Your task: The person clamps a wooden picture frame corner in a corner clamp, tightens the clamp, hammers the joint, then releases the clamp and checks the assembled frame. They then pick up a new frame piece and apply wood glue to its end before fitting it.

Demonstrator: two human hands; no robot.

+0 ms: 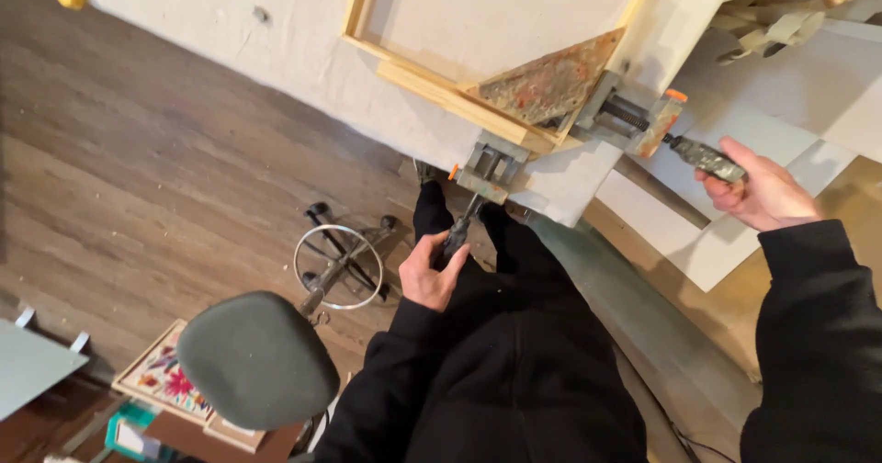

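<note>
While the left hand [432, 275] wraps its fingers shut around the dark handle of one screw clamp [484, 171], the right hand [763, 192] closes on the speckled handle of a second screw clamp [634, 118]. Each clamp body sits just beyond its hand's grip, and the two bite the corner of a wooden frame [441, 91], against a paint-stained triangular brace [551, 82]. A grey stool [257, 362] stands just below the left hand.
</note>
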